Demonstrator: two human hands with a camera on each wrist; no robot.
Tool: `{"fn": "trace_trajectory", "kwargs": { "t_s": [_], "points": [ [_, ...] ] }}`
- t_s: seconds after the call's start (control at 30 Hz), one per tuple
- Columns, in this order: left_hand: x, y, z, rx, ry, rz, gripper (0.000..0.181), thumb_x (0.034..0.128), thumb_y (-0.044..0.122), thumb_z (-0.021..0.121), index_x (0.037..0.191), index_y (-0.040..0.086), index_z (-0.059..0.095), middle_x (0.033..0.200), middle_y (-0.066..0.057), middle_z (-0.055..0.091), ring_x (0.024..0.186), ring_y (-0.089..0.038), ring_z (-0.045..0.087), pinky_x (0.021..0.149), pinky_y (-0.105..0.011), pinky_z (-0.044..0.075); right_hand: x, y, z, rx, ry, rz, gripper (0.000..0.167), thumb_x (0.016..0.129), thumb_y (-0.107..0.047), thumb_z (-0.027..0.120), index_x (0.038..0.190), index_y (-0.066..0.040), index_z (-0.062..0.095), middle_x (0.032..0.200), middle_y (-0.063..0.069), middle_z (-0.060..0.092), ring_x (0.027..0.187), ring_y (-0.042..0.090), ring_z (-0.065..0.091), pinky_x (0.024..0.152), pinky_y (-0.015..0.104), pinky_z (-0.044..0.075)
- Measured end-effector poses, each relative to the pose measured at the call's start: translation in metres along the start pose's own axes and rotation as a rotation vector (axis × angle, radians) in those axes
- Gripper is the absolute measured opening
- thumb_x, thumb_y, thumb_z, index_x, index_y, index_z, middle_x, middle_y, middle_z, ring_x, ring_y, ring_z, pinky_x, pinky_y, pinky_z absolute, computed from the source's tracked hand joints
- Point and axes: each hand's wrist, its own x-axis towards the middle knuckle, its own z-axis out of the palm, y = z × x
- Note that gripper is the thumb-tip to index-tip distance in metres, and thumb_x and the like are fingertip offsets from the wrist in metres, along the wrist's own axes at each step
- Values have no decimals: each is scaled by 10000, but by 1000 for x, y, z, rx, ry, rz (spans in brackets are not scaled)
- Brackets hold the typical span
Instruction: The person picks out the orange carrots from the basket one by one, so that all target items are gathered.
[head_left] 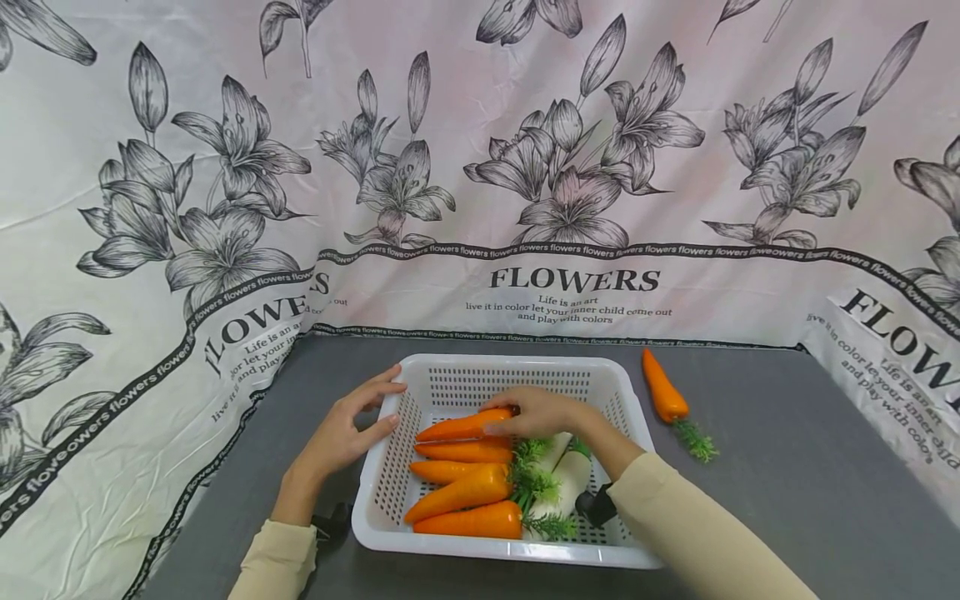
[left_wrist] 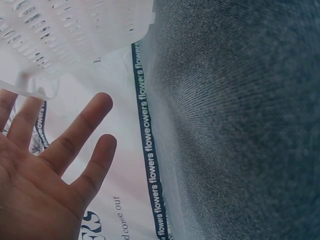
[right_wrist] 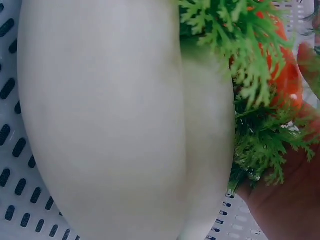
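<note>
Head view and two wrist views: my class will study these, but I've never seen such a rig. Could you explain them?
There is no machine here, just a person working bare-handed. The wide picture is taken from the person's head, looking forward and down; the other two are taken from the left and right wrists. On the grey tabletop stands a white basket with carrots and white radishes inside; one loose carrot lies outside, to its right. The right hand grips the farthest carrot in the basket. The left hand touches the basket's left rim. The right wrist picture mostly shows the radishes close up.
</note>
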Motion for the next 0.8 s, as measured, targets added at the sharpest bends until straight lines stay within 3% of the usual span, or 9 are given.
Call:
{"fn": "trace_trajectory", "kwargs": {
  "t_s": [0.1, 0.33, 0.53, 0.67, 0.8],
  "points": [
    [0, -1, 0, 1, 2, 5, 425, 968, 218, 651, 1390, 190, 610, 1638, -9, 398, 1100, -197, 642, 959, -514, 520, -2, -1, 0, 7, 13, 15, 446, 1028, -402, 562, 1394, -156, 632, 1436, 69, 613, 1356, 289, 533, 1154, 526, 384],
    [0, -1, 1, 5, 3, 0, 432, 966, 224, 648, 1395, 189, 608, 1638, -17, 398, 1108, -208, 635, 956, -518, 515, -8, -1, -10, 7, 14, -23, 400, 948, -284, 680, 1306, -107, 678, 1301, 55, 687, 1195, 240, 628, 1030, 437, 494],
    [0, 1, 0, 3, 3, -6, 436, 965, 238, 647, 1396, 189, 607, 1641, -4, 393, 1138, -228, 623, 965, -538, 507, -10, 0, -14, 81, -11, -10, 361, 885, -234, 747, 1224, -125, 687, 1167, 28, 731, 1083, 188, 677, 924, 368, 529],
    [0, 2, 0, -1, 2, -7, 441, 961, 236, 651, 1397, 180, 607, 1642, 1, 391, 1138, -216, 624, 959, -531, 516, -11, -1, -14, 125, -24, -15, 387, 905, -236, 750, 1274, -136, 689, 1233, 33, 718, 1100, 175, 680, 947, 360, 532],
    [0, 2, 1, -4, -1, -5, 439, 961, 235, 654, 1395, 188, 609, 1639, 2, 396, 1118, -193, 627, 952, -508, 522, -13, -2, -14, 166, -27, -48, 444, 927, -218, 732, 1341, -75, 659, 1312, 87, 690, 1121, 175, 674, 943, 325, 540]
  ]
}}
